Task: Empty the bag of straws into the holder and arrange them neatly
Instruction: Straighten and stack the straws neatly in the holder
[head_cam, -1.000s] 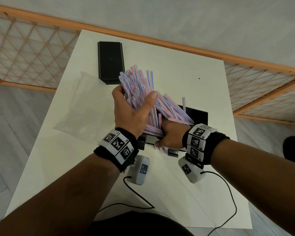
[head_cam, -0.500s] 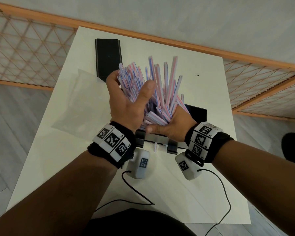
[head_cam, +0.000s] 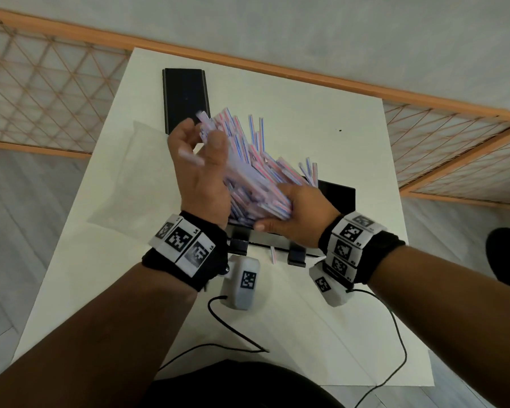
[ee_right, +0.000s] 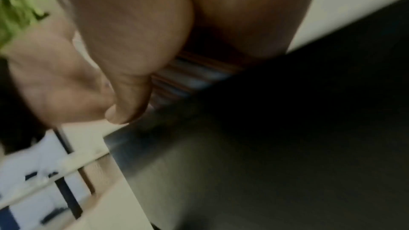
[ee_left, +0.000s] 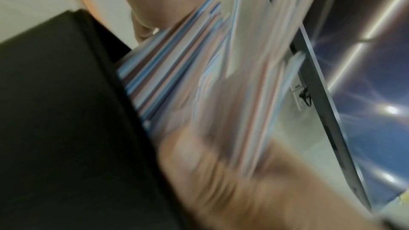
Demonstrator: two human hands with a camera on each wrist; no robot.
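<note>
A thick bundle of pink-and-blue striped straws (head_cam: 248,160) stands fanned out in the black holder (head_cam: 340,195) at the table's middle. My left hand (head_cam: 202,148) curls round the bundle's upper left side, thumb across the front, and is blurred by motion. My right hand (head_cam: 280,210) grips the bundle's lower right part at the holder's rim. In the left wrist view the straws (ee_left: 188,67) run beside the holder's dark wall (ee_left: 55,111). The right wrist view shows the straws (ee_right: 190,80) under my thumb, above the holder (ee_right: 287,137). The empty clear bag (head_cam: 136,178) lies to the left.
A flat black lid (head_cam: 186,101) lies at the back of the white table (head_cam: 321,119). One stray straw (head_cam: 273,254) lies in front of the holder's feet. Cables trail over the near table edge. An orange lattice fence borders the table's far side.
The straws stood upright and fanned half a second ago; now they lean back and left. My left hand has shifted up along them, and my right hand stays at the base.
</note>
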